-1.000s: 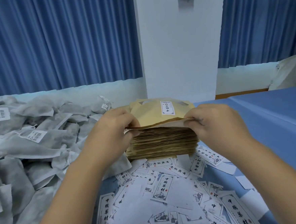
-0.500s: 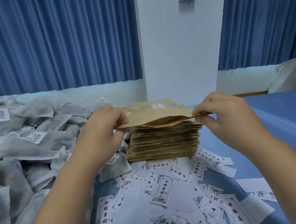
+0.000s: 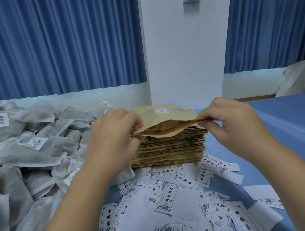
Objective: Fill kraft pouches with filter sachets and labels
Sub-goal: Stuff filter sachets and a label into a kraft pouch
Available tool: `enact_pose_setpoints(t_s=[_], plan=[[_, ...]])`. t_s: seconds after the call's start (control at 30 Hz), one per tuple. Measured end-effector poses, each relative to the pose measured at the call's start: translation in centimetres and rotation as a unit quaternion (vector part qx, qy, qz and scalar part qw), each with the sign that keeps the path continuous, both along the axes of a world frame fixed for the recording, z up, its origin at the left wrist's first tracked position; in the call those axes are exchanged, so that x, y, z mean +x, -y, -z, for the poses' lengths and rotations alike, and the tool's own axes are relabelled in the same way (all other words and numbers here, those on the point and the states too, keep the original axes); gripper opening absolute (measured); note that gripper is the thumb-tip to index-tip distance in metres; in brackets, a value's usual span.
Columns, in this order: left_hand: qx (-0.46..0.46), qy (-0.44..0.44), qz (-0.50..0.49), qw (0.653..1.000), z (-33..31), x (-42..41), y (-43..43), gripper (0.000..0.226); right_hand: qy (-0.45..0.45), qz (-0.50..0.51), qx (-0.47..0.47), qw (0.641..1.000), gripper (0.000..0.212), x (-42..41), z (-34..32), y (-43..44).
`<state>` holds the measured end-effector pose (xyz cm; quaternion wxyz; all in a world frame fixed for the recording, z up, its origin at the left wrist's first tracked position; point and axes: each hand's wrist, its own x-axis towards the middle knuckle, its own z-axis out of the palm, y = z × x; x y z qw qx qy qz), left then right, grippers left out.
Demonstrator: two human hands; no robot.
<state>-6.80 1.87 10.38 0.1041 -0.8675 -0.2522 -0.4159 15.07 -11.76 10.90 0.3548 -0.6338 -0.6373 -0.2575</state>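
Blue curtains point(image 3: 62, 44) are hanging behind a table point(image 3: 284, 124) that's wearing a blue cover, and the kraft pouch point(image 3: 166, 117) is sitting at the top of the pouch stack point(image 3: 170, 150) around the table's middle. The left hand point(image 3: 113, 136) and right hand point(image 3: 233, 120) are each pinching one side of its mouth, which is gaping open. Filter sachets point(image 3: 33, 147) are piling up along the left edge, and labels point(image 3: 167, 198) are lying scattered along the near edge

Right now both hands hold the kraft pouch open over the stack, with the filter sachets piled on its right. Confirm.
Wrong side: the head view shows the filter sachets piled left of the stack. The left hand and right hand do hold the kraft pouch open over it.
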Motion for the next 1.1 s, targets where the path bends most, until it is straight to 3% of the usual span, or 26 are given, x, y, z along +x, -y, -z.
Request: enact_pose_setpoints(t_s=[0.37, 0.6, 0.83, 1.0, 1.1], plan=[[-0.027, 0.035, 0.027, 0.999, 1.2, 0.2, -0.3, 0.017, 0.039, -0.031, 0.036, 0.998, 0.01, 0.0, 0.3, -0.2], [-0.001, -0.003, -0.012, 1.0, 0.8, 0.9, 0.5, 0.017, 0.028, -0.042, 0.019, 0.999, 0.01, -0.2, 0.5, -0.3], [0.018, -0.012, 0.011, 1.0, 1.3, 2.0, 1.4, 0.025, 0.031, -0.053, -0.021, 0.998, 0.014, -0.6, 0.4, -0.4], [0.013, -0.028, 0.001, 1.0, 1.4, 2.3, 1.8, 0.023, 0.09, -0.048, 0.022, 0.995, 0.006, -2.3, 1.3, -1.3], [0.019, -0.02, 0.019, 0.999, 1.6, 2.7, 2.0, 0.019, 0.078, -0.046, 0.034, 0.995, 0.004, -2.4, 1.5, -1.3]])
